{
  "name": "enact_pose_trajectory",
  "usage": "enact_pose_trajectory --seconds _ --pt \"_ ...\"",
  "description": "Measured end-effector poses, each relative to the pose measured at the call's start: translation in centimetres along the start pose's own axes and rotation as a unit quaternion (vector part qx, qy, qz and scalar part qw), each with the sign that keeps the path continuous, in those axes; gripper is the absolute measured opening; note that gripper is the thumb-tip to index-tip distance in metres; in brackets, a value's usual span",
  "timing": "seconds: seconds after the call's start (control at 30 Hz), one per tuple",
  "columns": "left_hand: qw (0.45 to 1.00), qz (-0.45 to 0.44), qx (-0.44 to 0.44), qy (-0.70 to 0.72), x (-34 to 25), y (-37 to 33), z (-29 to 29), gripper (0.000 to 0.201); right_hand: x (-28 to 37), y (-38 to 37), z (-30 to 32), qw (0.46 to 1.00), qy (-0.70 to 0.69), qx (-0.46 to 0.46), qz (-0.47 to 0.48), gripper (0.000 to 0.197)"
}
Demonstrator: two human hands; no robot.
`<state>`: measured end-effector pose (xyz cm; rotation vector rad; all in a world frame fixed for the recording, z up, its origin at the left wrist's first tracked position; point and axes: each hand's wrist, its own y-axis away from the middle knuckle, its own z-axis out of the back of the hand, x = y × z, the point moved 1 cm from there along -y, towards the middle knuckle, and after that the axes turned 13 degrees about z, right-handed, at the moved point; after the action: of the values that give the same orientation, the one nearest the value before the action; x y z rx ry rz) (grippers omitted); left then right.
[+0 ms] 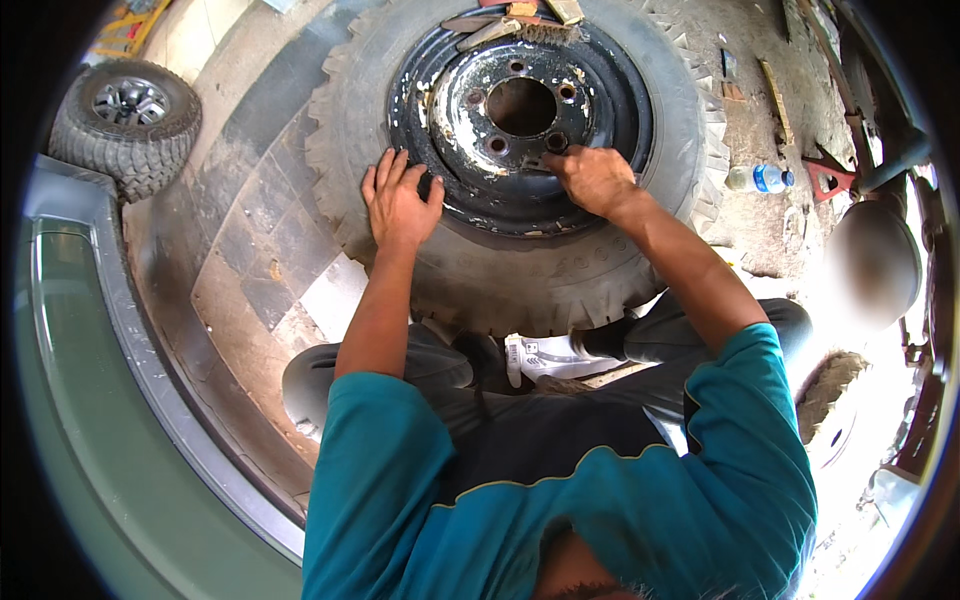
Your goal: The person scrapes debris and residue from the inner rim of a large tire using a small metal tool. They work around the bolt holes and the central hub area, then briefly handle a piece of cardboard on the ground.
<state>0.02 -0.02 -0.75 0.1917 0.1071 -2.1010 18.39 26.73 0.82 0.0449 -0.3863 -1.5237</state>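
A large tyre [450, 270] with chunky tread lies flat before me. Its black steel wheel rim [470, 130] has chipped paint, white patches, a big centre hole and several bolt holes around it. My left hand [403, 203] rests with fingers spread on the sidewall, at the near left edge of the rim. On the rim's near right face, below a bolt hole, my right hand [595, 180] is closed, thumb and fingers pinched together; what they hold is too small to make out. A wire brush [550, 33] and other hand tools lie on the far edge of the rim.
At the far left stands a smaller wheel with a knobbly tyre [125, 125], beside a green vehicle panel [95, 400]. To the right a plastic bottle [760, 179] lies near a red metal stand [829, 178]. A white shoe [550, 357] shows below the tyre.
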Motion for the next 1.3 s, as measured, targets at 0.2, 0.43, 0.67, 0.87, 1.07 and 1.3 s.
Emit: enact_pose_trajectory --seconds 0.2,0.43,0.67,0.87,1.07,1.3 --pt "0.997 -0.015 -0.054 0.044 -0.3 -0.2 -0.7 0.038 1.5 -3.0 0.0 1.0 -0.004 0.013 0.013 0.035" --pt "0.997 -0.005 -0.065 0.05 -0.1 -0.3 -0.4 0.035 2.8 -2.6 0.5 0.998 -0.015 -0.054 0.03 0.037" --pt "0.996 0.003 -0.063 0.056 0.0 -0.3 -0.6 0.032 5.8 -4.4 1.1 0.999 0.02 -0.046 0.002 0.034" --pt "0.996 0.0 -0.066 0.054 0.1 -0.3 -0.6 0.034 6.8 -6.3 1.4 0.999 0.031 -0.014 -0.028 0.042" --pt "0.997 0.005 -0.063 0.051 -0.1 -0.4 -0.6 0.034 6.3 -4.3 0.4 0.998 0.033 -0.052 -0.034 0.043" --pt "0.997 0.015 -0.059 0.049 0.0 -0.3 -0.7 0.034 6.7 -3.4 -0.1 0.997 0.047 -0.058 -0.032 0.035"
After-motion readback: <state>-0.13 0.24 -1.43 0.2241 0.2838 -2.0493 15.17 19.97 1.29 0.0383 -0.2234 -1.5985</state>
